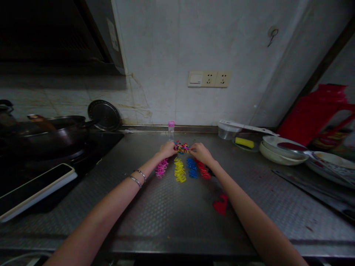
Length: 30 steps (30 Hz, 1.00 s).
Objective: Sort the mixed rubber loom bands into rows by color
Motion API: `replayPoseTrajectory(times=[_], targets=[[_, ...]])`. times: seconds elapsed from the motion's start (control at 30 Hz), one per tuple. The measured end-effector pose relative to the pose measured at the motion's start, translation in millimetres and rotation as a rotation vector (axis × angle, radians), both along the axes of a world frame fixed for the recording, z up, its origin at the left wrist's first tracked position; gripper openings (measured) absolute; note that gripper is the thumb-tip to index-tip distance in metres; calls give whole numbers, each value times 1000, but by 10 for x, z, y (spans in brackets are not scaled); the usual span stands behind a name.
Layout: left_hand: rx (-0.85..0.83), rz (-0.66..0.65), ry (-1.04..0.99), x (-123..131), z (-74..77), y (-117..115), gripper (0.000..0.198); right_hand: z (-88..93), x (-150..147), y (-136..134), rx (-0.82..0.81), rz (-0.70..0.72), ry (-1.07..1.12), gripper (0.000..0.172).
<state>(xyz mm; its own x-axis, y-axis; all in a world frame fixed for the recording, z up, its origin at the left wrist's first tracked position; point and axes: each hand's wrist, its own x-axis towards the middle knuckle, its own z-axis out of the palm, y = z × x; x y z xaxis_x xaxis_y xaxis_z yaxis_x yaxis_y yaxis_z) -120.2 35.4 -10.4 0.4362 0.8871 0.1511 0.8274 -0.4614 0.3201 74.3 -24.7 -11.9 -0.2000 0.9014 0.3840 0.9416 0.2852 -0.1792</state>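
Note:
A mixed pile of small coloured elastic bands (183, 148) lies on the metal counter, between my two hands. My left hand (168, 149) has its fingers pinched together at the pile's left edge. From the other side, the fingertips of my right hand (201, 152) are closed at the right edge. Whatever either hand holds is too small to make out. Nearer to me lie sorted groups of bands: pink bands (161, 169), yellow bands (180, 170), blue bands (192, 168) and red bands (203, 170). Something dark beside the red ones is partly hidden by my right wrist.
Behind the pile stands a clear container with a pink lid (171, 125). A red heart-shaped piece (220, 205) lies near my right forearm. Bowls (280, 157), a yellow sponge (244, 142) and a red thermos (316, 114) are right; a wok (52, 135) is left.

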Motion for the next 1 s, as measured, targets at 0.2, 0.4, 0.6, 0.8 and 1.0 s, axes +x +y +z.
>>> replayPoseTrajectory(times=[0.2, 0.4, 0.6, 0.8, 1.0], targets=[[-15, 18, -7, 53, -46, -19, 17, -6, 33, -4, 13, -24, -27, 29], [9, 40, -95, -27, -9, 13, 20, -37, 25, 2, -48, -81, -47, 26], [-9, -60, -203, -192, 110, 13, 21, -50, -51, -11, -112, -145, -79, 27], [-81, -183, -206, -231, 148, -164, 21, -39, -114, -21, -119, -176, -93, 29], [-152, -287, -150, -142, 97, -304, 20, -78, -137, 14, -66, -170, -114, 24]])
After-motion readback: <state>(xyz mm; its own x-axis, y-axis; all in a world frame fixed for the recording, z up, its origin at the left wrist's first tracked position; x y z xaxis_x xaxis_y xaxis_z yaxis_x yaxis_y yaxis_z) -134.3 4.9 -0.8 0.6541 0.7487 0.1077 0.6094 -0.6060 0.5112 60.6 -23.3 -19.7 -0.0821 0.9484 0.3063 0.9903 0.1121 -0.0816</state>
